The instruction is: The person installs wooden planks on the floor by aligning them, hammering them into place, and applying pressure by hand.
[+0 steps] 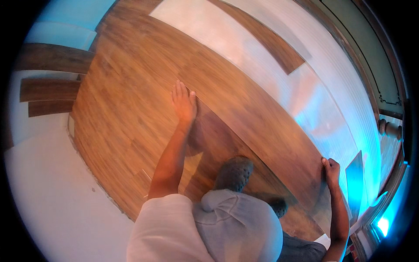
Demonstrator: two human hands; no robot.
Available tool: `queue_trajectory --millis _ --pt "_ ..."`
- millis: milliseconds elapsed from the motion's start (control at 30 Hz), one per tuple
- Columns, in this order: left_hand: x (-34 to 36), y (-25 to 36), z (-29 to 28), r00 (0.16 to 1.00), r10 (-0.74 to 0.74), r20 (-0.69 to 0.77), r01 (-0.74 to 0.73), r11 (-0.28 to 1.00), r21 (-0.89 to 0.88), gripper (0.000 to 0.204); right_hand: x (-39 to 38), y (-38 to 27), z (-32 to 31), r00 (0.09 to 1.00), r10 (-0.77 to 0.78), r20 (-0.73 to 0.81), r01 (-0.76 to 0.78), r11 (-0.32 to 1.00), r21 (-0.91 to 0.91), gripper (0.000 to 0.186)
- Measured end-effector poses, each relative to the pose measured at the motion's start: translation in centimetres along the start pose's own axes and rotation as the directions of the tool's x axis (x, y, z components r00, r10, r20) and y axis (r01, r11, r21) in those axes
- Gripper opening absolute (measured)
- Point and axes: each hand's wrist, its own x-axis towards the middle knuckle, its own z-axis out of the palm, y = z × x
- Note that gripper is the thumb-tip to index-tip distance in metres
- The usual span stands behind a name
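Note:
Wood-look floor planks [126, 87] cover much of the floor in front of me. My left hand [184, 104] lies flat on them, fingers stretched out, beside a long seam. Along that seam runs a brown floor plank [279, 139], its outer edge bordering the pale underlay sheet. At the right end of this plank, my right hand [331, 171] is closed on its edge, fingers curled; part of the grip is hidden. Between my arms show my shoe [235, 172] and bent knee [238, 220]; the other shoe is partly covered by the knee.
White underlay [305, 105] stretches along the right side, with a loose plank [262, 32] lying on it. More dark planks [52, 89] lie at the left, near a white surface [56, 174]. A bright lamp [383, 226] shines at the lower right.

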Motion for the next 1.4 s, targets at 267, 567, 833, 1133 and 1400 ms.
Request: queue_trajectory --millis 267,567,833,1133,1400 --pt "0.3 0.3 -0.1 1.000 -0.001 0.019 0.001 1.000 0.020 0.069 2.4 3.1 3.6 1.000 0.005 0.010 -0.005 1.000 -0.031 0.065" --pt "0.3 0.4 -0.4 1.000 0.013 -0.010 -0.013 1.000 0.028 0.071 4.5 5.7 7.4 1.000 -0.008 0.019 0.009 1.000 -0.025 0.062" --pt "0.8 -1.0 0.8 0.997 0.074 -0.021 -0.074 0.997 0.011 0.068 4.5 6.0 8.2 0.999 -0.049 -0.005 0.048 0.996 -0.081 0.056" --pt "1.6 -1.0 0.2 0.987 0.159 -0.007 -0.156 0.978 0.137 0.068 2.6 0.3 4.4 0.957 -0.093 0.274 0.162 0.956 -0.243 0.053" --pt "3.2 -1.8 0.5 0.980 0.195 0.036 -0.198 0.951 0.238 0.067 2.1 -1.7 4.4 0.968 0.044 0.248 0.068 0.902 -0.427 0.063"
